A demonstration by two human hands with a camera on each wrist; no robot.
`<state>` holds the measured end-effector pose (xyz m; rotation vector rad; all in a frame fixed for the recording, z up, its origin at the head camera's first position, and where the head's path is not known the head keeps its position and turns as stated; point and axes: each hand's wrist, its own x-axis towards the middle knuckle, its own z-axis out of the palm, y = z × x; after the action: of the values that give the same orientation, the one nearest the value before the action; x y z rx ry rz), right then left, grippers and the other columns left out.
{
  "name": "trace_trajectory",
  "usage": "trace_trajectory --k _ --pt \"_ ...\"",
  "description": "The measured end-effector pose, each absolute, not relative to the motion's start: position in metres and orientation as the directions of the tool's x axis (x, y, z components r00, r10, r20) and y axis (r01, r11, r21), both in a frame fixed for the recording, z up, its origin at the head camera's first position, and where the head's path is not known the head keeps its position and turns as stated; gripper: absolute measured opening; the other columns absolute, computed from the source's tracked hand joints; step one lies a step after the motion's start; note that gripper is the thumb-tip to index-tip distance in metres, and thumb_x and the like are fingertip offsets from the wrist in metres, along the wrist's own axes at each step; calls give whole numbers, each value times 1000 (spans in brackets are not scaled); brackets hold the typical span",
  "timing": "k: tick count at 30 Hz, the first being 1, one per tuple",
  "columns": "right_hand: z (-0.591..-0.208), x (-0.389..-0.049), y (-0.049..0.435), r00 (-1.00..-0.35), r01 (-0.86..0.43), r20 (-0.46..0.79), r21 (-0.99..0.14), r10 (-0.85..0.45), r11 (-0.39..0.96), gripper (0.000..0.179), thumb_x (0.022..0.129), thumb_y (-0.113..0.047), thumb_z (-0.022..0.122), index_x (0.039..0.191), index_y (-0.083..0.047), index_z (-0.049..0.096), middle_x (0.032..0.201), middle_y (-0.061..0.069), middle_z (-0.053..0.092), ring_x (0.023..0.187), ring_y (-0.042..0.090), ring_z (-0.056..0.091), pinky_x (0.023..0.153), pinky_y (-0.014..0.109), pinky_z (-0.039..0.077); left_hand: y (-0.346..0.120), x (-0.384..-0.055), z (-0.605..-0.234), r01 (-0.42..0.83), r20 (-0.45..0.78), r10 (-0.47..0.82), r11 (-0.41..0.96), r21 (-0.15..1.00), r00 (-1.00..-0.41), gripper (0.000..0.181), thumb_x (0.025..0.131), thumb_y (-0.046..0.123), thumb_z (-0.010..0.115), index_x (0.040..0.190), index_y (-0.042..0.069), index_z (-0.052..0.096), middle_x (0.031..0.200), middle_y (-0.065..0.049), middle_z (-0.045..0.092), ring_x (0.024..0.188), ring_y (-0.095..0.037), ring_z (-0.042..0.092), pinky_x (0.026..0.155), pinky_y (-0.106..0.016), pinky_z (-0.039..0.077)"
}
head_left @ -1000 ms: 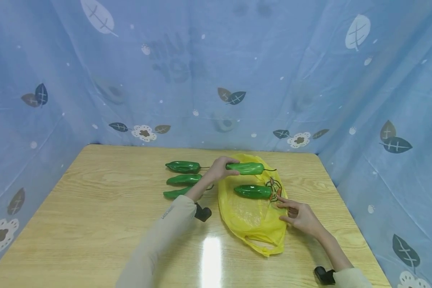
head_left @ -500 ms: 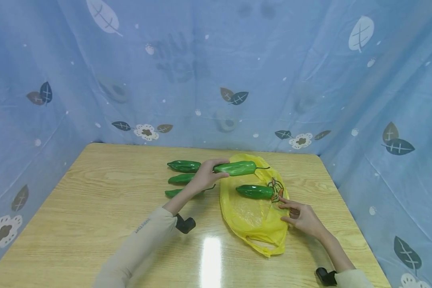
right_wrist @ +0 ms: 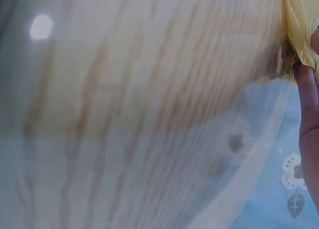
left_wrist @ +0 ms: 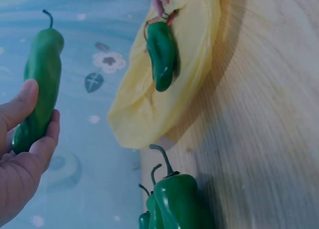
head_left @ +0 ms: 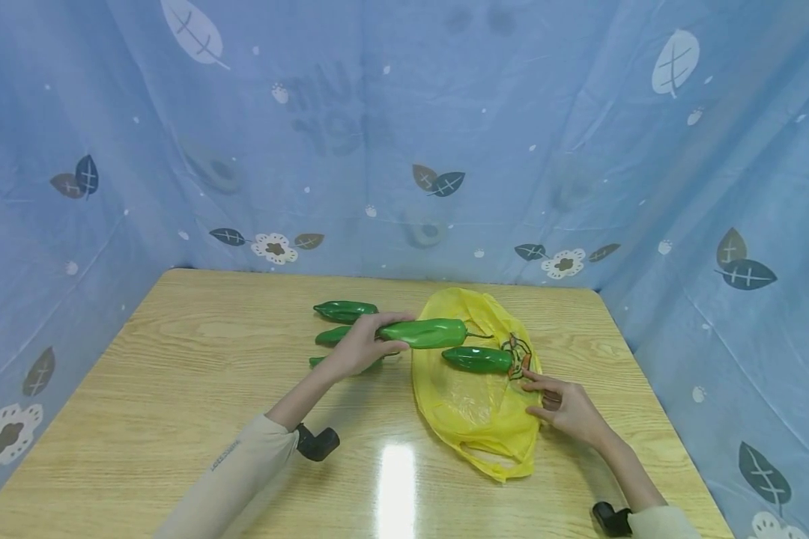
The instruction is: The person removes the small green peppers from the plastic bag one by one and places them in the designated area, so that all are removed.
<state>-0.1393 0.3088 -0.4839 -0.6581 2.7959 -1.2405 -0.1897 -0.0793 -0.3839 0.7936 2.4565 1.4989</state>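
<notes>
A long green pepper (head_left: 426, 333) is held near its pointed end by my left hand (head_left: 359, 348), thumb on one side and fingers on the other; its stem points right. The pepper is raised over the left edge of a yellow plastic bag (head_left: 472, 412). On the bag lies another green pepper (head_left: 477, 359). My right hand (head_left: 569, 408) holds the bag's right edge; in the right wrist view the yellow film (right_wrist: 299, 29) sits against its fingers. Behind my left hand, 3 green peppers (left_wrist: 182, 204) lie in a column on the table, partly hidden in the head view.
The wooden table (head_left: 175, 389) has a light glare near its front. A blue patterned curtain (head_left: 350, 150) stands behind and along both sides. Black wrist straps (head_left: 317, 443) show at each sleeve. A loop handle of the bag lies toward the front.
My left hand has moved left and slightly nearer with the pepper, from over the bag's far part to its left edge. The right hand and the bag stay in place.
</notes>
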Motion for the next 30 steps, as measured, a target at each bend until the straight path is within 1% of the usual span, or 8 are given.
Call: trace_trajectory --k 1,3,6,10,15,20,27,30 --pt "-484 -139 309 -911 -371 155 -711 -382 598 36 81 -6 76 115 2 67 134 21 54 110 40 58 84 37 54 -81 -187 -383 348 128 515 356 868 -847 48 89 9 68 135 5 54 132 -15 56 79 -13 63 66 -30 53" --pt "-484 -138 309 -911 -372 155 -710 -382 598 36 81 -6 76 115 2 67 133 21 54 110 40 58 84 37 54 -85 -182 -382 339 115 517 361 869 -848 48 89 10 68 135 6 55 132 -15 56 75 -9 59 62 -25 50" --pt "-484 -137 309 -912 -369 153 -710 -380 600 36 81 -6 76 115 2 67 133 21 54 110 40 58 83 37 54 -90 -173 -380 316 96 520 353 880 -849 48 89 11 68 136 7 54 134 -15 54 65 -11 52 56 -21 43" --pt "-483 -137 309 -914 -365 151 -711 -375 602 36 81 -7 76 115 2 67 133 22 54 110 40 58 83 37 54 -96 -164 -381 282 70 511 350 893 -857 49 90 12 67 137 9 53 119 -13 60 55 -11 44 50 -20 38" --pt "-484 -136 308 -920 -343 131 -727 -370 595 37 82 -8 76 116 1 67 134 22 53 112 42 56 85 38 54 -102 -152 -385 275 54 501 379 884 -864 50 88 13 69 137 11 54 107 -6 63 58 -6 43 52 -19 39" --pt "-485 -136 309 -922 -336 130 -736 -365 587 37 81 -8 76 116 0 67 135 22 53 113 42 56 85 37 54 -111 -141 -391 233 11 503 381 895 -864 50 89 11 68 137 9 54 94 -5 63 58 -7 42 50 -18 38" --pt "-484 -137 309 -908 -376 165 -729 -386 573 37 82 -9 76 116 0 67 135 20 53 111 40 58 83 34 54 -125 -126 -401 206 -17 505 383 901 -863 50 88 11 69 135 3 54 100 -6 64 69 -12 55 56 -21 46" --pt "-484 -138 310 -906 -382 169 -722 -388 577 37 82 -10 76 117 -1 67 135 19 53 111 39 58 83 34 55 -132 -121 -404 197 -25 516 370 908 -856 50 88 11 69 134 0 53 99 -8 66 69 -12 55 56 -21 46"
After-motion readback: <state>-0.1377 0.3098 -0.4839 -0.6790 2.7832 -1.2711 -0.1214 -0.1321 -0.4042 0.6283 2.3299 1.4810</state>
